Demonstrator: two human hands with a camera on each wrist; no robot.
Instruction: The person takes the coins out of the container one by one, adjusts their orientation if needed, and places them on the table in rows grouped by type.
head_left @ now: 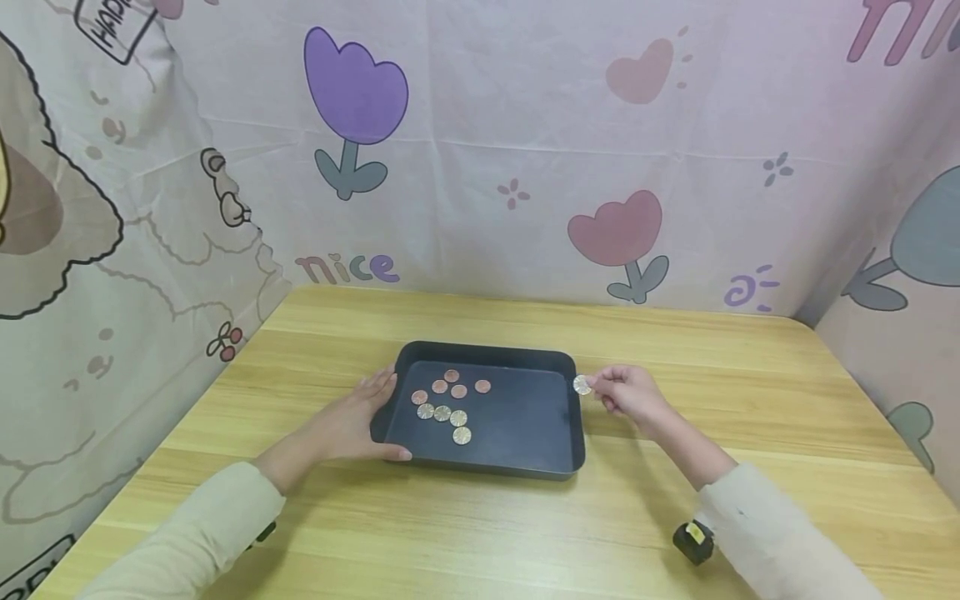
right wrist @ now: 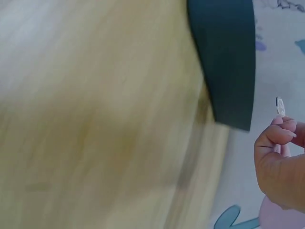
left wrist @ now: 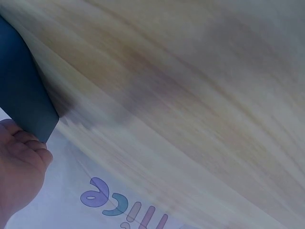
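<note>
A dark rectangular baking tray (head_left: 525, 417) lies on the table. Inside it, toward the left, are several copper-coloured coins (head_left: 458, 391) and several gold-coloured coins (head_left: 458, 418). My left hand (head_left: 348, 425) grips the tray's left side, fingers along the left rim and thumb over the front rim; in the left wrist view its fingertips are at the tray wall (left wrist: 28, 90). At the right rim, my right hand (head_left: 630, 393) pinches another gold-coloured coin (head_left: 581, 384) between thumb and fingers. That coin (right wrist: 280, 107) stands up edge-on from the fingertips in the right wrist view.
The wooden table (head_left: 487, 533) carries the tray near its middle. A printed cloth (head_left: 480, 208) hangs behind it and along both sides. Beneath the right sleeve sits a black wrist camera (head_left: 693, 542).
</note>
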